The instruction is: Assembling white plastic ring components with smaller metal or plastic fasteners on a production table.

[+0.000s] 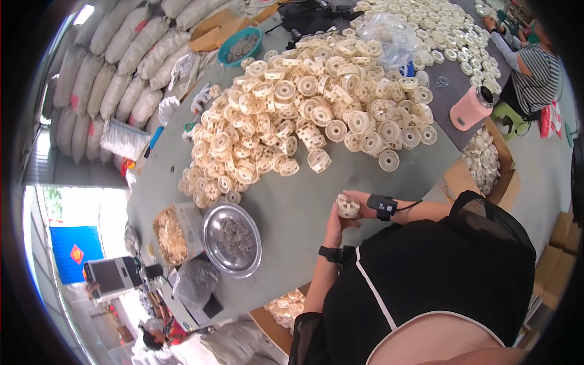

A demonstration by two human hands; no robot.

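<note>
Close to my body, both hands hold one cream-coloured round plastic part with slots in its side, just above the grey-green table. My left hand grips it from the near left, thumb up along its side. My right hand closes on it from the right. Each wrist wears a black band, the right one with a small box on it. Ahead of my hands lies a large heap of similar cream round parts. A steel bowl with small greyish pieces stands to the left.
Beside the bowl are a carton of small tan pieces and a clear plastic bag. A teal basin sits at the back, a pink bottle at the right. Cartons of parts stand below the table's edges. Another person sits at far right.
</note>
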